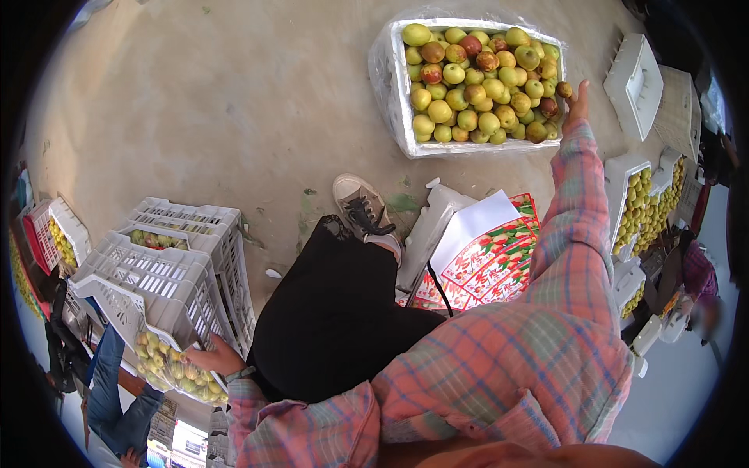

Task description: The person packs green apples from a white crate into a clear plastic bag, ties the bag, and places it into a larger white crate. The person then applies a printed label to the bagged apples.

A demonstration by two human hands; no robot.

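Note:
A white foam box [401,105] lined with clear plastic is heaped with green, yellow and reddish jujube-like fruit [485,88]. At its right rim is my right hand [577,105], fingers extended and a brownish fruit [564,89] against them; whether it is gripped cannot be told. Down at the left, my left hand [217,355] is beside the opening of a grey-white plastic crate [146,275], near more of these fruits [155,357] behind clear plastic. Its fingertips are partly hidden, so I cannot tell whether they hold anything.
Another slatted crate [225,234] stands against the first. Printed red-and-white cardboard [485,263] and a foam piece [436,216] lie by my shoe [363,205]. Foam boxes of yellow fruit [620,199] line the right side. A person in jeans [108,362] is at the lower left.

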